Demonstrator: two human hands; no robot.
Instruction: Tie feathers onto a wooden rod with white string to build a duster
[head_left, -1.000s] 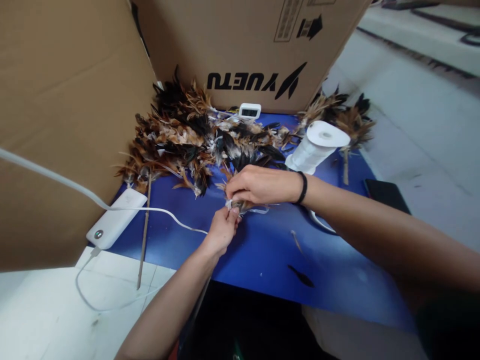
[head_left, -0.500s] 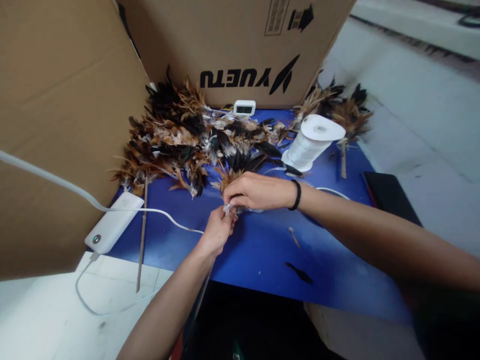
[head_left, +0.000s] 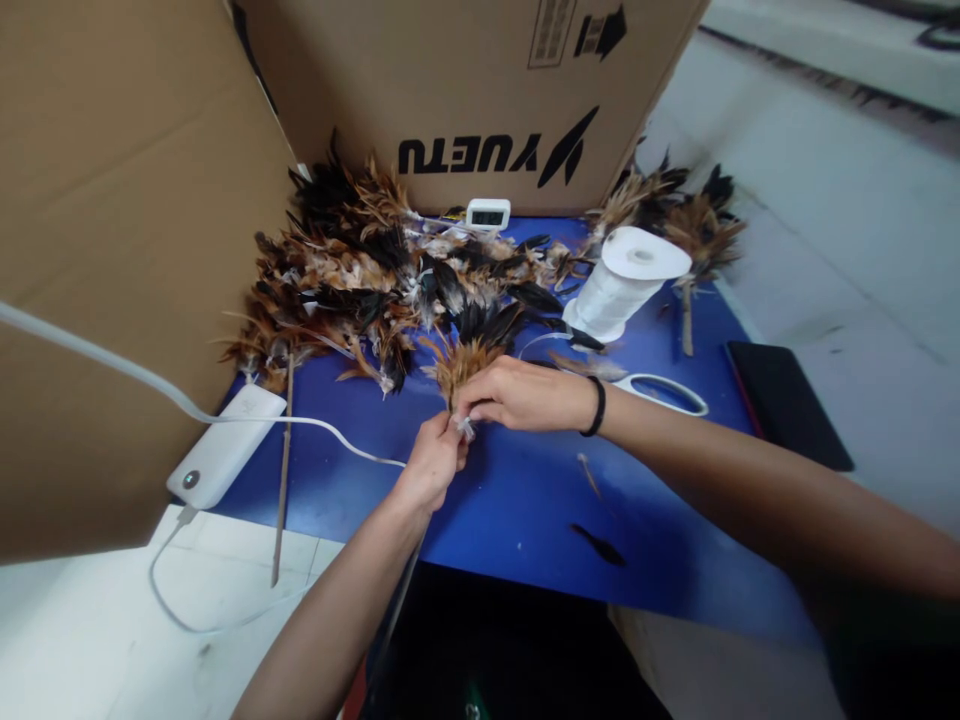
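My left hand (head_left: 433,462) and my right hand (head_left: 517,394) meet over the blue table (head_left: 525,500), both pinched on the white-wrapped base of a small brown feather bundle (head_left: 463,362). The bundle's tips fan up and away from me. A black band sits on my right wrist. Behind the bundle lies a big heap of black and brown feathers (head_left: 375,270). A spool of white thread (head_left: 624,282) stands to the right of the heap, with a thin strand trailing toward my hands.
Cardboard walls (head_left: 135,250) close off the left and back. A white power bank (head_left: 223,446) with cable lies at the left, a thin stick (head_left: 282,480) beside it. White-handled scissors (head_left: 667,390), a black phone (head_left: 787,400), a small clock (head_left: 487,213) and more feathers (head_left: 682,220) sit right and behind.
The feather bundle has risen out from under my right hand and now fans upward. My right arm has shifted, uncovering the scissors behind it.
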